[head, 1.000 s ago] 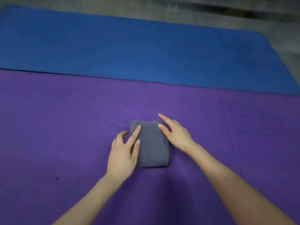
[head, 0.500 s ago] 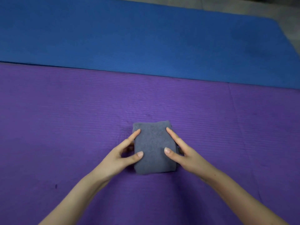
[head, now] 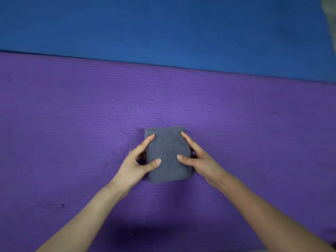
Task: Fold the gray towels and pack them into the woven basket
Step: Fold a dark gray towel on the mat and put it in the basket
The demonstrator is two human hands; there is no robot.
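Observation:
A gray towel (head: 168,153), folded into a small thick rectangle, lies on the purple mat (head: 72,124) near the middle of the view. My left hand (head: 135,163) clasps its left side, thumb and forefinger on top and the other fingers tucked at the edge. My right hand (head: 199,160) holds the right side the same way, thumb and forefinger on the cloth. The towel is squeezed between both hands. No woven basket shows in the view.
A blue mat (head: 163,30) lies beyond the purple one, their seam running across the upper part of the view. A strip of grey floor (head: 331,19) shows at the top right corner.
Both hands shifted from patting the top of the towel to gripping its left and right sides. The view tilted down, so the towel sits higher and the floor beyond the blue mat is gone.

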